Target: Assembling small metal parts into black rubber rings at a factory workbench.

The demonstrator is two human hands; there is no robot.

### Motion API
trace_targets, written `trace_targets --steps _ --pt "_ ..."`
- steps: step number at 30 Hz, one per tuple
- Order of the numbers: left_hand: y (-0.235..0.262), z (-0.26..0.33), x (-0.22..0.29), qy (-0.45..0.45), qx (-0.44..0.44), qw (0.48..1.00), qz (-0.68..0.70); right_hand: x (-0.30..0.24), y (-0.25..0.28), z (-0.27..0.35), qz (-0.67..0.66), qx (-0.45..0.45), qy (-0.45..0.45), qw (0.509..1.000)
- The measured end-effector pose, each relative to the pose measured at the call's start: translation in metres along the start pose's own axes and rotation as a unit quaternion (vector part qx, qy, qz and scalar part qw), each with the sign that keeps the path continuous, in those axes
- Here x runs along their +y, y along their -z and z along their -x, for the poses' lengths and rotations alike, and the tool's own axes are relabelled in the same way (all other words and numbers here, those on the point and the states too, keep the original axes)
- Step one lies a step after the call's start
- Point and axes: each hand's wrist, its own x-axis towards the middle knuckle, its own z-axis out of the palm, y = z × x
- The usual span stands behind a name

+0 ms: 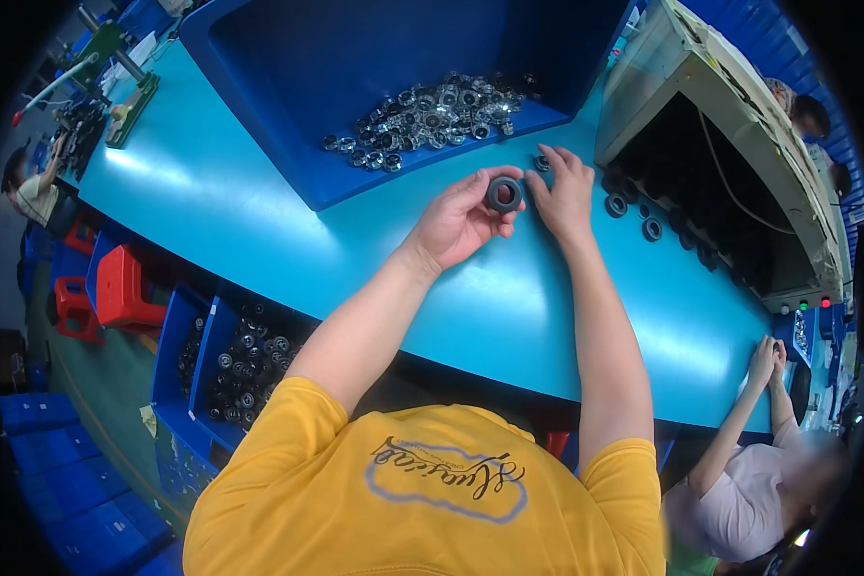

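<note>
My left hand [466,219] is raised over the blue tabletop, its fingers and thumb closed round a thick black ring [504,195]. The ring's round hole faces up toward me. Just to its right, my right hand [564,195] reaches down to the tabletop. Between its thumb and forefinger is a small shiny round part [541,163], partly covered by the fingers. Beyond both hands, a pile of clear and silvery round parts [442,110] lies in a large blue bin [288,154] tipped toward me.
Black rings [652,228] lie at the right, before a beige open-fronted machine [686,72]. A co-worker [754,480] works at the lower right. Crates of dark parts [245,370] and a red stool [125,288] stand below left. A hand press [130,106] stands at the far left.
</note>
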Motion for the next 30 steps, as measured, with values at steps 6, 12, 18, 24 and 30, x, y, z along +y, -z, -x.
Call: trace_targets --steps 6,12,18,24,30 --pt "0.0 0.0 0.004 -0.002 -0.002 1.0 0.012 0.004 -0.002 0.001 -0.002 -0.032 0.003 0.999" --pt "0.002 0.001 0.003 -0.005 -0.011 1.0 0.004 -0.028 0.041 0.018 -0.212 -0.104 -0.122 0.964" --pt "-0.005 0.001 -0.004 -0.064 0.062 0.988 -0.127 -0.028 0.064 0.036 -0.561 -0.095 -0.26 0.78" --pt "-0.017 0.003 -0.018 -0.234 0.135 0.771 -0.577 -0.021 0.059 0.048 -0.601 -0.11 -0.289 0.737" --pt "-0.023 0.003 -0.023 -0.272 0.148 0.707 -0.636 -0.02 0.05 0.052 -0.578 -0.167 -0.264 0.753"
